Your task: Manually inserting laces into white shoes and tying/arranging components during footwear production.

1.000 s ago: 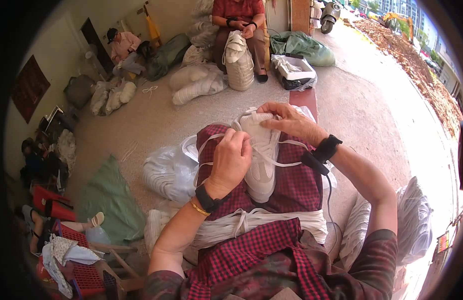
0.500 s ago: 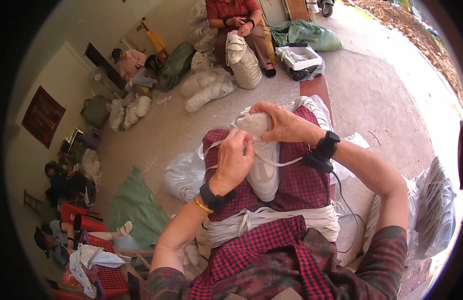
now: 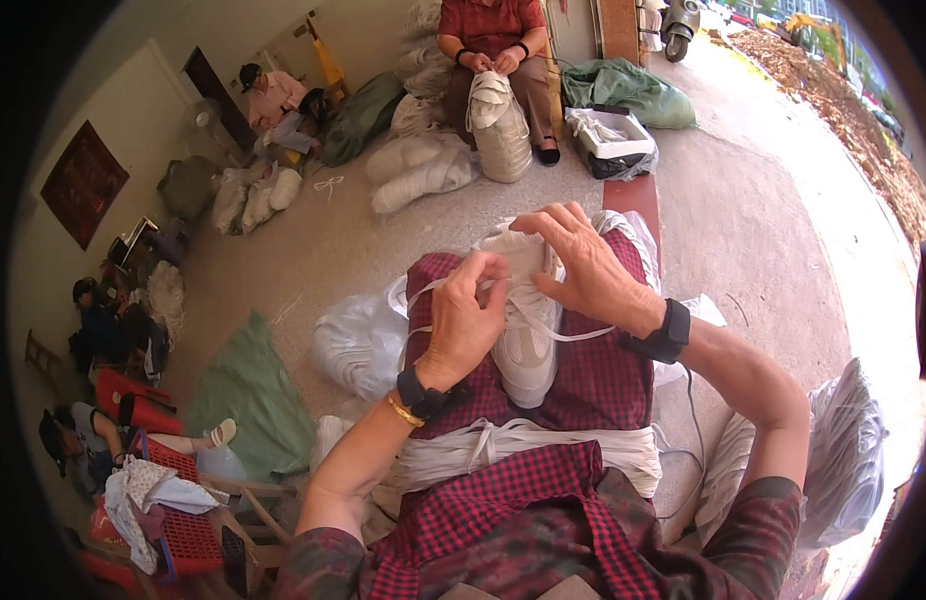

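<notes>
A pale off-white lace-up sneaker (image 3: 526,358) rests on my lap with its toe toward me, over a red-and-black checked apron (image 3: 608,375). My left hand (image 3: 467,318) is curled at its left side, fingers and thumb closing on a white shoelace (image 3: 420,293); the fingertips are partly hidden. My right hand (image 3: 595,268) reaches over the opening from the right, its fingers bent round the sneaker and its thumb near the lacing. One lace end trails right beneath this hand. A bundle of white laces (image 3: 628,452) is tied across my waist.
Plastic-wrapped pale bundles (image 3: 358,345) lie left of my knees, and more (image 3: 853,450) stand at right. Ahead, a seated co-worker (image 3: 495,45) handles a tall stack of shoe parts (image 3: 503,140). A white box (image 3: 613,135), green cloth (image 3: 258,410) and red basket (image 3: 183,540) are nearby.
My hands have loosened around the sneaker: the right fingers have lifted and spread over its opening, and the left hand has shifted slightly left. The view has moved a little.
</notes>
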`<move>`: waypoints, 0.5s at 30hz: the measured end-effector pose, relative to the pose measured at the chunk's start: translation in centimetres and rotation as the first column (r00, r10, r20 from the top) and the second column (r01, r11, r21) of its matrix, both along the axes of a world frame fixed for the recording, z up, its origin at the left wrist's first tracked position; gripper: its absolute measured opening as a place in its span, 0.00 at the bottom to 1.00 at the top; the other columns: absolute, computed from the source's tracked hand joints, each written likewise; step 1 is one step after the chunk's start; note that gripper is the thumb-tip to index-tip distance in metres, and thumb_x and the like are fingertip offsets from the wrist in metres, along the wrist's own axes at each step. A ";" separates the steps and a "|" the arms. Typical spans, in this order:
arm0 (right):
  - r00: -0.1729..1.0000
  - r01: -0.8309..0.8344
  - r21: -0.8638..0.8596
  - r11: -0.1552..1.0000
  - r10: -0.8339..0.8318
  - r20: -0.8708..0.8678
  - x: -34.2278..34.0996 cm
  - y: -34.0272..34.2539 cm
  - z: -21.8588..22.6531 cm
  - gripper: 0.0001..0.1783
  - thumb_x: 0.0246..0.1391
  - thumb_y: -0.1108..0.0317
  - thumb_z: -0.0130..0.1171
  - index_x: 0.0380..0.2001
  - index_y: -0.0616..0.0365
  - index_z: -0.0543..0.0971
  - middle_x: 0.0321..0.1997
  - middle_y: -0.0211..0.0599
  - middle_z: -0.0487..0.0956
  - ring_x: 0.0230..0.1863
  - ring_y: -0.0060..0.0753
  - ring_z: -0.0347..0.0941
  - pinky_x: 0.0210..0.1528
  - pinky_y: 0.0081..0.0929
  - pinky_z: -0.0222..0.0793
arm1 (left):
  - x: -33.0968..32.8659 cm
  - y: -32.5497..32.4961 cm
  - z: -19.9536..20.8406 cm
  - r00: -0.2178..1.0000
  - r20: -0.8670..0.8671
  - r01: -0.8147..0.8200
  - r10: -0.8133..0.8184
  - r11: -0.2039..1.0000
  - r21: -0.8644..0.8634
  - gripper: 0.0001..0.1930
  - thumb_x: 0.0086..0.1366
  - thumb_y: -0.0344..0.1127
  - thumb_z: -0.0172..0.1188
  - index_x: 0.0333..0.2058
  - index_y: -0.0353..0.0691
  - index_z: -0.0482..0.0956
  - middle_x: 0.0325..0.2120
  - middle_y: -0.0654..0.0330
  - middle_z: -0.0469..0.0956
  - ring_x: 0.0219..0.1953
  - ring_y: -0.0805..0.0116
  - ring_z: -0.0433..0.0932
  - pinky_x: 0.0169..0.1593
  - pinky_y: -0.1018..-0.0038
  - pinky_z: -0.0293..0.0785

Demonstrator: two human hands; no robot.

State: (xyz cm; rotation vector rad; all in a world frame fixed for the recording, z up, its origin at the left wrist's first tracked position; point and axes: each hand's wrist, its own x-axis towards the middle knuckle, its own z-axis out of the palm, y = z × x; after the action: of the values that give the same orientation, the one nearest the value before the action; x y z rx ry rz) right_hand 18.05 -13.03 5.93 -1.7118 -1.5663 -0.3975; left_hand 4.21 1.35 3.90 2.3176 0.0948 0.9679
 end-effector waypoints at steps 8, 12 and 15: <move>0.997 -0.073 -0.170 0.983 0.078 0.025 -0.5 0.7 0.2 0.32 0.41 0.84 0.58 0.54 0.59 0.67 0.34 0.45 0.79 0.46 0.51 0.72 0.44 0.43 0.73 | 0.5 0.2 -0.8 0.999 0.013 -0.033 0.034 0.997 -0.066 0.09 0.57 0.23 0.64 0.37 0.35 0.78 0.29 0.57 0.83 0.31 0.66 0.82 0.38 0.71 0.78; 0.991 -0.007 -0.263 0.965 0.043 0.130 -0.9 1.5 1.1 0.32 0.41 0.83 0.59 0.53 0.61 0.65 0.32 0.45 0.79 0.45 0.52 0.73 0.40 0.44 0.73 | 0.6 0.3 -0.9 1.000 0.015 -0.020 0.021 0.998 -0.059 0.08 0.56 0.22 0.64 0.36 0.33 0.78 0.29 0.56 0.83 0.31 0.65 0.83 0.37 0.70 0.78; 0.980 0.067 -0.348 0.935 0.005 0.201 -1.2 2.1 1.7 0.30 0.41 0.82 0.60 0.51 0.63 0.63 0.29 0.46 0.79 0.44 0.53 0.73 0.36 0.45 0.73 | 0.7 0.3 -1.2 0.998 0.052 -0.016 0.018 0.999 -0.037 0.09 0.55 0.21 0.64 0.36 0.32 0.78 0.29 0.54 0.82 0.31 0.61 0.83 0.37 0.69 0.78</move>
State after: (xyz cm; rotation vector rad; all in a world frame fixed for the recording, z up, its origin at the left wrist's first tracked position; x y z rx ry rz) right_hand 16.81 -10.91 7.62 -2.0229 -1.8447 -0.3244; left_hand 4.88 1.62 2.69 2.2599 0.1093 1.0268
